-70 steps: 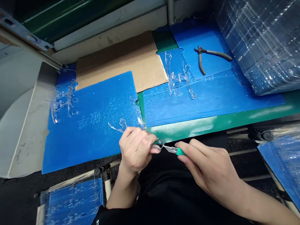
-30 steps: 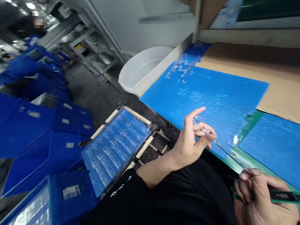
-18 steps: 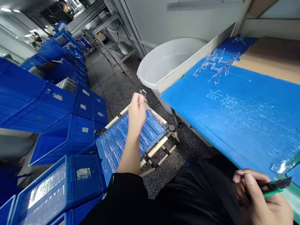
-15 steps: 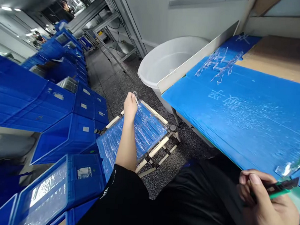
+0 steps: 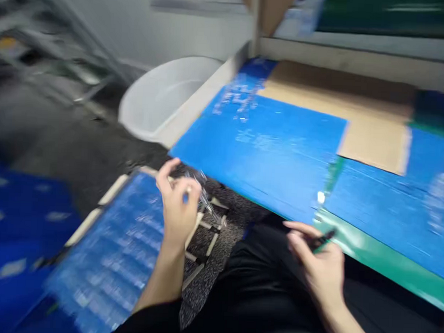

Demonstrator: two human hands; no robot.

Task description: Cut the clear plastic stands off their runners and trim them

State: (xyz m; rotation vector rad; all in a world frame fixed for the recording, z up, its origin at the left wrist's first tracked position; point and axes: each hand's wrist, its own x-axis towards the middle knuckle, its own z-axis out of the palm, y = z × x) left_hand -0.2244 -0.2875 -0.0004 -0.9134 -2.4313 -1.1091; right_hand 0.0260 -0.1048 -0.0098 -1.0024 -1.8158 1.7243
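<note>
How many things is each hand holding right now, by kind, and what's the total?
Clear plastic piece in the left hand: 1 (blurred, but looks like one)
Green-handled craft knife in the right hand: 1
Total: 2

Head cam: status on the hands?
Left hand pinching clear plastic piece. Right hand gripping green-handled craft knife. Rack of clear plastic parts below left hand. View blurred.

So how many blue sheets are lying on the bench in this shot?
3: a large blue sheet left of centre, a second blue sheet to its right, and a darker blue sheet beside the cardboard at far right. Blur may hide others.
</note>
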